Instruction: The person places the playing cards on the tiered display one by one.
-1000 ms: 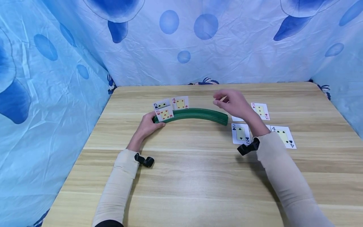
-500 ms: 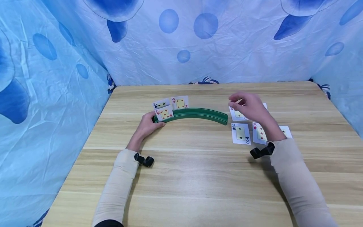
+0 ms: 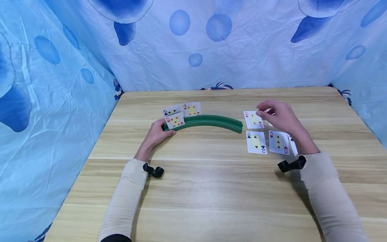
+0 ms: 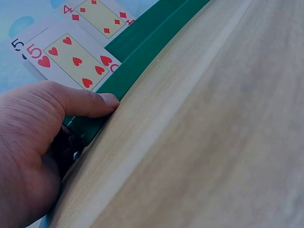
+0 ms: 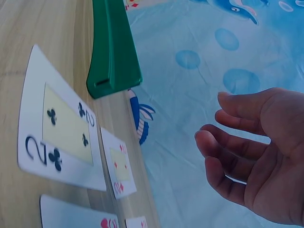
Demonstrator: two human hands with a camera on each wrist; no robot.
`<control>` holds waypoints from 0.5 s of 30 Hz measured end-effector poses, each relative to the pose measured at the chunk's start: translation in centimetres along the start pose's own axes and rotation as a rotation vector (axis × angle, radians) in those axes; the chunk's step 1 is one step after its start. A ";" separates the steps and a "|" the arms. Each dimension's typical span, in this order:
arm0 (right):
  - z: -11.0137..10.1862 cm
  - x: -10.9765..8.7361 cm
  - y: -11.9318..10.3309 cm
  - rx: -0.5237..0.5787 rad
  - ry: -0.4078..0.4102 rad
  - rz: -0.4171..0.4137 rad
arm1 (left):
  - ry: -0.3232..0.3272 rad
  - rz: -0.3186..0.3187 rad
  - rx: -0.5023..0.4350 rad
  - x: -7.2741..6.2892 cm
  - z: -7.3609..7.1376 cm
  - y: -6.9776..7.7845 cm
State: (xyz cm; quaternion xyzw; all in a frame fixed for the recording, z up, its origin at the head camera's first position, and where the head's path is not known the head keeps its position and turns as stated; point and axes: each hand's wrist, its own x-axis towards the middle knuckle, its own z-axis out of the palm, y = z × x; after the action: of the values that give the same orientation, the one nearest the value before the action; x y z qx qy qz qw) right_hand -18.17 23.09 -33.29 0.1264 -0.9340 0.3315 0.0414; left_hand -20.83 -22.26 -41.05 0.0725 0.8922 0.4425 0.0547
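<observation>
My left hand [image 3: 156, 133] grips the left end of a curved green playing card holder [image 3: 211, 119], its thumb [image 4: 90, 102] along the near side. Standing in the holder by that hand are a five of hearts [image 3: 174, 121], a black five [image 3: 169, 110] partly behind it, and a four of diamonds [image 3: 193, 109]. My right hand [image 3: 281, 116] hovers over the loose cards right of the holder, fingers loosely bent with nothing between them. Beneath and beside it lie a two of diamonds [image 3: 252, 120], a two of clubs [image 3: 255, 142] and a three of hearts [image 3: 278, 143].
Another card [image 3: 293, 146] shows only a strip beside my right wrist; one more is mostly hidden under the right hand. The wooden table [image 3: 199, 188] backs onto a blue patterned curtain [image 3: 193, 40], which also hangs along the left and right sides.
My right hand has moved rightward from near the holder's right end to above the loose cards, uncovering the two of diamonds and three of hearts. The left hand has stayed on the holder.
</observation>
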 end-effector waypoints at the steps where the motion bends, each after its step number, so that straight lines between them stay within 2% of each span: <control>1: -0.1 -0.1 0.1 -0.004 -0.001 0.002 | 0.001 0.001 0.002 0.0 0.0 0.0; 15: -1.4 -1.7 2.9 -0.055 0.000 0.055 | 0.008 0.001 0.010 0.0 0.1 0.1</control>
State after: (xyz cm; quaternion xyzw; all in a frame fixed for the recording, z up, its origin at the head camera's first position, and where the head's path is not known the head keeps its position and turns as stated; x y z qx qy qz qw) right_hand -17.30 26.49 -34.19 0.0993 -0.9459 0.3067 0.0359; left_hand -20.78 -22.19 -41.04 0.0713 0.8945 0.4384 0.0507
